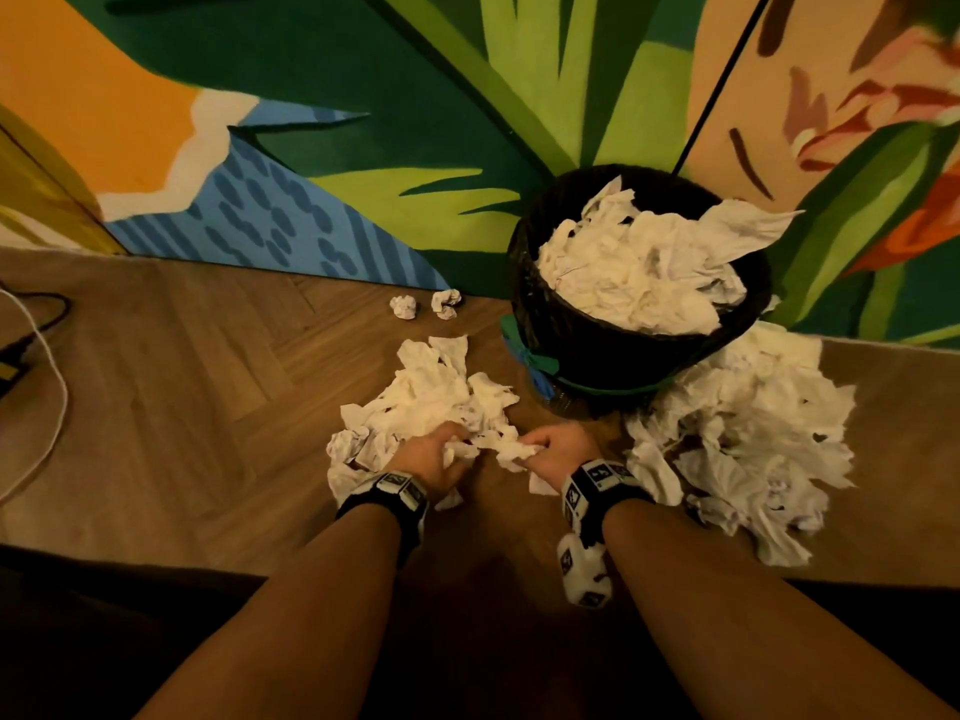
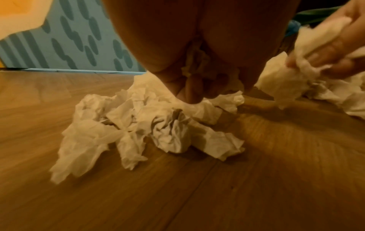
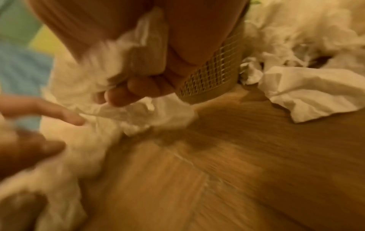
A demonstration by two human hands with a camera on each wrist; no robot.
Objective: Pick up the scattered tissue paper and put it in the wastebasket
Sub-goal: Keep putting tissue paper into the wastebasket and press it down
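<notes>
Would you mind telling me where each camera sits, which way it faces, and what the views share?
Head: on the person's head, looking down at the wastebasket, both forearms and hands.
Left wrist: low over the floor, facing the left tissue pile; left hand near, right hand beyond.
Right wrist: along the right hand, which grips a tissue wad; blurred.
Shared: both hands appear in every view.
</notes>
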